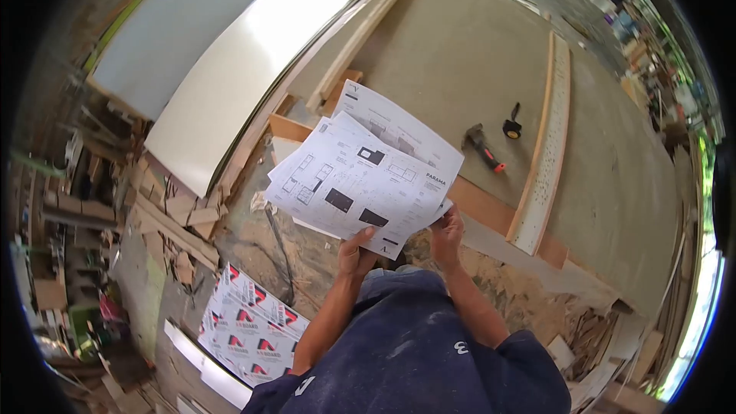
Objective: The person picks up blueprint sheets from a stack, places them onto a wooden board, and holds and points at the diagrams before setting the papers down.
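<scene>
Several printed drawing sheets (314,161) are fanned out in front of my body, with plans and dark blocks on the top one. My left hand (357,254) grips their lower edge, thumb on top of the paper. At the right corner of the sheets, my right hand (447,234) has its fingers closed on the paper. Beyond the sheets, a tool with a black and red handle (486,149) lies on the wide workbench (468,46). Beside it is a black and yellow tape measure (512,129).
A long speckled strip (546,146) lies across the bench on the right, and a wooden batten (364,42) on the left. White panels (245,61) are stacked at far left. A printed board (253,330) and wood offcuts (184,215) lie on the dusty floor.
</scene>
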